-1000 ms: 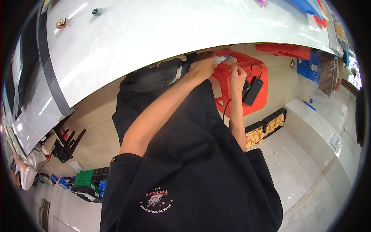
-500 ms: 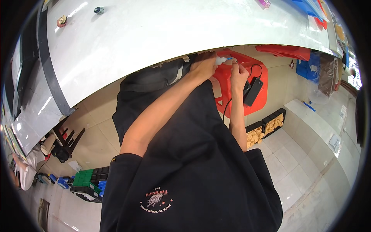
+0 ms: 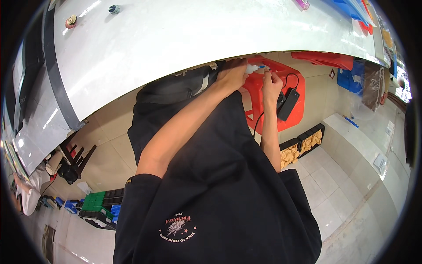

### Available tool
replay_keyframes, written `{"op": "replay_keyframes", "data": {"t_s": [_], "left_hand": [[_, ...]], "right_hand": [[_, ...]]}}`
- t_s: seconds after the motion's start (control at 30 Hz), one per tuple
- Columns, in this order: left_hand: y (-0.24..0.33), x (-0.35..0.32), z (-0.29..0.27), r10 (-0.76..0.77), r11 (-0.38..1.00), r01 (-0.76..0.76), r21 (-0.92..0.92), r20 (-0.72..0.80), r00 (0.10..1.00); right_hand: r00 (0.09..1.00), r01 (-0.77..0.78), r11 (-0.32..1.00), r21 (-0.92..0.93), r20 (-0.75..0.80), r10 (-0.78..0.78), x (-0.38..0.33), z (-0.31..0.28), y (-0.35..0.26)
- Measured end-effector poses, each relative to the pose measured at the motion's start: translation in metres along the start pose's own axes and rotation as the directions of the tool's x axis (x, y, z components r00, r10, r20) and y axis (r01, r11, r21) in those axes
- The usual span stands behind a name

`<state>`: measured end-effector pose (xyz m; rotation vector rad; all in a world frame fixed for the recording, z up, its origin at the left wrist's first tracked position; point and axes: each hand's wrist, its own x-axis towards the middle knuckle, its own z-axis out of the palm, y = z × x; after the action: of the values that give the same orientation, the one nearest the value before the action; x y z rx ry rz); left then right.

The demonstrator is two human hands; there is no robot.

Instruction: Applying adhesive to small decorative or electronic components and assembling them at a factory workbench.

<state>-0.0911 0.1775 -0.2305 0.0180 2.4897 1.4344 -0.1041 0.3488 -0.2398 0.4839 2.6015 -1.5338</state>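
Beside the table's front edge, my left hand (image 3: 233, 74) is closed round a white squeeze bottle (image 3: 251, 69). The bottle lies sideways, its slim blue nozzle pointing right toward my other hand. My right hand (image 3: 272, 86) is pinched just past the nozzle's tip, thumb and finger together. A tiny item seems to stick up from that pinch, too small to name. Both hands are above a red plastic stool (image 3: 295, 78). On the stool, right of my right wrist, lies a black power adapter (image 3: 289, 104) with its cable.
The white table (image 3: 176, 35) spans the front, bearing a small dark bottle (image 3: 114, 9) and a round brownish item (image 3: 70, 21). Black crates (image 3: 313, 138) with tan pieces stand on the floor at right. A green crate (image 3: 94, 203) is at lower left, near another person (image 3: 33, 191).
Both hands stay almost where they were, the bottle's nozzle still at my right fingertips. Only a very slight shift of the whole view shows.
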Motion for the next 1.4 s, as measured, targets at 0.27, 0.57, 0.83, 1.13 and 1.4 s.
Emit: {"op": "replay_keyframes", "data": {"t_s": [0.27,0.57,0.83,1.13,1.4], "left_hand": [[-0.0016,0.0014,0.0013,-0.001,1.0,0.001,0.003,0.013,1.0],[-0.0015,0.0021,0.0009,-0.033,0.999,0.031,0.036,0.056,0.998],[-0.0025,0.003,0.0023,-0.015,0.999,0.012,0.05,0.047,0.999],[-0.0036,0.0035,0.0038,-0.027,0.998,0.024,0.057,0.045,0.999],[-0.0044,0.0029,0.0037,-0.016,0.998,0.014,0.054,0.042,0.999]], "right_hand": [[0.999,0.041,0.999,0.009,-0.001,-0.041,-0.0001,-0.0004,-0.0004],[0.999,0.04,0.998,0.044,-0.009,-0.04,-0.0013,0.0012,-0.002],[0.999,0.049,0.999,0.003,-0.018,-0.049,0.0006,0.0008,-0.0016],[0.999,0.038,0.999,0.002,-0.019,-0.038,-0.002,0.0024,-0.0068],[1.0,-0.001,1.0,0.024,-0.015,0.001,-0.0037,0.0034,-0.0101]]}}
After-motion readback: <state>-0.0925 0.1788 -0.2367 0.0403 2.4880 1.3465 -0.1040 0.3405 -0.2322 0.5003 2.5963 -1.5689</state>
